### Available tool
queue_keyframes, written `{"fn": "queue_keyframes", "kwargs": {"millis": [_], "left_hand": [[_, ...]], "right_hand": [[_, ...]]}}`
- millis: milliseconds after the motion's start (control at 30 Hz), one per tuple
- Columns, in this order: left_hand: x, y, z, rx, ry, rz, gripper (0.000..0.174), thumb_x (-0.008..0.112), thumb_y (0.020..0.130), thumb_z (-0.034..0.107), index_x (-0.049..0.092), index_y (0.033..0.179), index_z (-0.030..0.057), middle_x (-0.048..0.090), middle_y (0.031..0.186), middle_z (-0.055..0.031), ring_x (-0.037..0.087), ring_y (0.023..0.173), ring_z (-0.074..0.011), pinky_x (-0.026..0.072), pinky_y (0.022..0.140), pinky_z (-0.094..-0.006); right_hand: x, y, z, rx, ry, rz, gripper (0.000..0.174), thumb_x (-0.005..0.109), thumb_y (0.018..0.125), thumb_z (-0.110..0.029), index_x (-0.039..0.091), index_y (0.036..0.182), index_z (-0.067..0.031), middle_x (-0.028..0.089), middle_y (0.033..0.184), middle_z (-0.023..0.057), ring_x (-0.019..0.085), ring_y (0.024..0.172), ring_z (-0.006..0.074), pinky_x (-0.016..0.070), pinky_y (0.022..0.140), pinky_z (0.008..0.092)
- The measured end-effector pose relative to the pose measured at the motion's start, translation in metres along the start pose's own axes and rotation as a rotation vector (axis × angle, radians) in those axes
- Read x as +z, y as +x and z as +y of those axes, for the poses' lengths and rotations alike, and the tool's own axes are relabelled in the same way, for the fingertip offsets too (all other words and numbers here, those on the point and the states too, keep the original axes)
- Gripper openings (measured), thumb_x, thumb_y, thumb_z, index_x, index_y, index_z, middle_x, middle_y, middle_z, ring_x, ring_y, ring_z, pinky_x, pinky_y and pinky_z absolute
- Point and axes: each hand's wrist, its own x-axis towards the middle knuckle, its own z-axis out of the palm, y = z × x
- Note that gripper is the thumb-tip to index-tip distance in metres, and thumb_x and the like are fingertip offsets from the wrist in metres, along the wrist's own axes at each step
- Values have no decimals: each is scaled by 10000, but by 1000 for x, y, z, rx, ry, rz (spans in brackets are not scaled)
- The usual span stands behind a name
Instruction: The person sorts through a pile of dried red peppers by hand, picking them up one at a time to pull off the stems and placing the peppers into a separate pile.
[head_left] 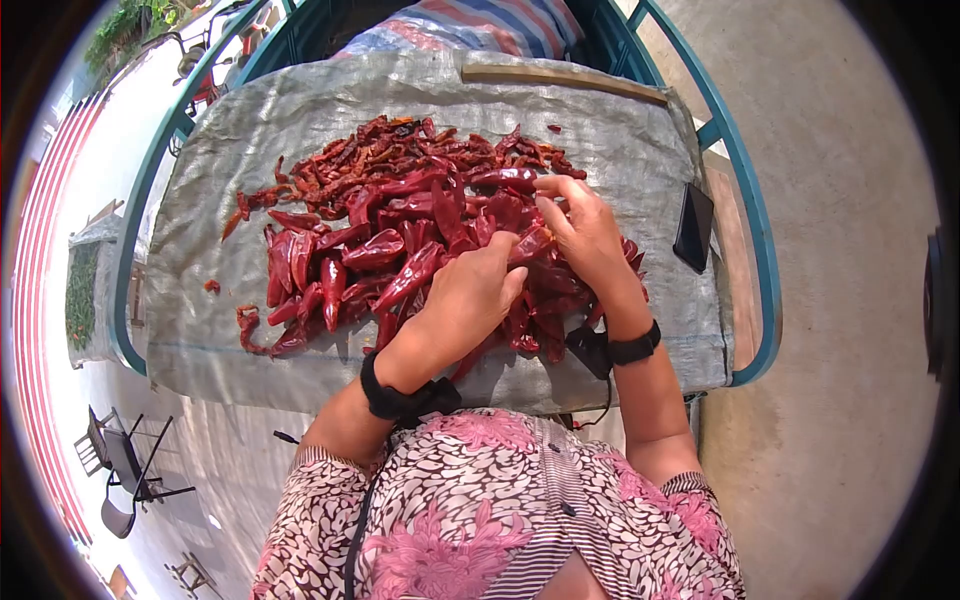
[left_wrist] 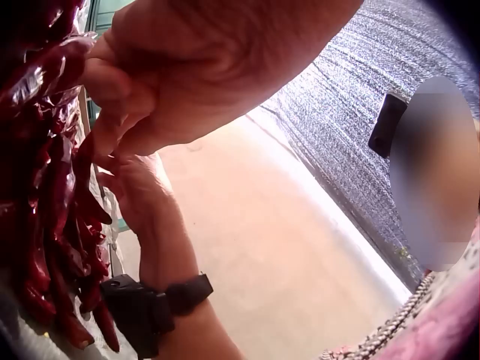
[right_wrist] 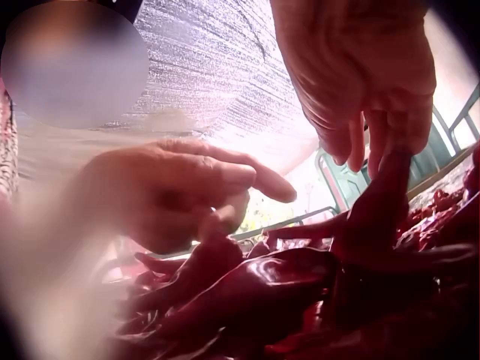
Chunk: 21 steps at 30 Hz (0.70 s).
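Observation:
A heap of glossy red chili peppers (head_left: 375, 250) lies on a grey woven sheet (head_left: 210, 330). Smaller, more shrivelled chilies (head_left: 370, 150) spread along its far side. My left hand (head_left: 465, 300) is low over the heap's right half, its thumb and fingers pinching a chili pepper (right_wrist: 206, 262) by one end. Beside it and farther forward, my right hand (head_left: 590, 235) reaches down with bent fingers. In the right wrist view its fingertips grip the top of an upright chili pepper (right_wrist: 379, 199). The left wrist view shows both hands close together, partly overlapping.
A black phone (head_left: 693, 228) rests at the sheet's right side. Along the far edge lies a wooden strip (head_left: 565, 82), with a striped cloth (head_left: 480, 28) beyond. Teal metal rails (head_left: 750, 200) flank the surface. Folding chairs (head_left: 130, 470) stand off to the left.

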Motion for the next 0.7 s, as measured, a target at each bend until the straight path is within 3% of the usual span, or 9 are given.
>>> {"fn": "queue_keyframes", "kwargs": {"millis": [100, 133, 200, 300, 333, 433, 533, 633, 700], "left_hand": [[2, -4, -12, 81, -67, 64, 315, 665, 964, 153, 574, 1222, -4, 679, 799, -198, 693, 788, -376, 530, 738, -454], [-2, -4, -10, 51, -75, 59, 326, 676, 957, 146, 574, 1226, -6, 681, 836, -197, 691, 799, -360, 532, 750, -442], [-11, -2, -4, -15, -94, 54, 349, 698, 941, 131, 576, 1236, -11, 686, 908, -195, 686, 820, -330, 537, 775, -418], [-4, 1, -9, 106, -117, 276, 383, 708, 930, 106, 574, 1268, -15, 667, 1082, -201, 668, 895, -306, 535, 818, -410], [-1, 4, -13, 139, -120, 310, 416, 710, 928, 99, 565, 1300, -18, 614, 1264, -204, 654, 1024, -295, 528, 856, -401], [8, 9, -8, 234, -74, 454, 423, 697, 939, 88, 557, 1327, -6, 663, 1176, -193, 678, 977, -297, 538, 845, -379], [4, 9, -6, 112, -228, 237, 382, 664, 963, 67, 570, 1329, 8, 699, 1067, -170, 701, 915, -252, 545, 809, -336], [-1, 11, -10, 75, -279, 179, 331, 616, 988, 34, 588, 1318, 21, 717, 971, -138, 699, 842, -190, 542, 762, -308], [0, 11, -6, 43, -384, 219, 295, 601, 978, 28, 603, 1272, 10, 695, 971, -165, 697, 830, -260, 543, 752, -363]], "right_hand": [[24, 15, 20, -106, -160, -57, 241, 688, 928, -224, 715, 1101, -59, 702, 1065, 147, 659, 1021, 348, 525, 897, 442], [34, 15, 24, -186, -252, 8, 194, 710, 910, -218, 724, 1034, -69, 704, 1042, 136, 651, 1025, 347, 519, 896, 456], [37, 14, 27, -150, -258, -47, 175, 722, 896, -203, 717, 1005, -67, 709, 1010, 133, 651, 1022, 343, 516, 897, 461], [27, 9, 18, -96, -72, -17, 153, 733, 882, -137, 683, 985, -36, 712, 928, 121, 682, 913, 286, 539, 831, 400], [19, 4, 9, -28, 63, 1, 154, 731, 885, -123, 675, 993, -28, 710, 914, 120, 687, 878, 270, 543, 808, 380], [-4, -9, -25, 46, 230, 9, 149, 726, 921, -107, 656, 1018, -17, 711, 892, 64, 677, 787, 144, 540, 726, 291], [-17, -21, -44, 141, 394, -120, 140, 692, 987, -157, 658, 1025, -26, 702, 889, 8, 643, 797, 61, 528, 719, 244], [-21, -11, -22, 163, 608, -134, 148, 641, 1026, -170, 659, 1018, -23, 699, 880, 3, 632, 777, 58, 518, 708, 230], [-24, 0, -11, 194, 598, -108, 172, 611, 1048, -180, 670, 1017, -22, 688, 867, -10, 617, 775, 52, 509, 696, 223]]}}
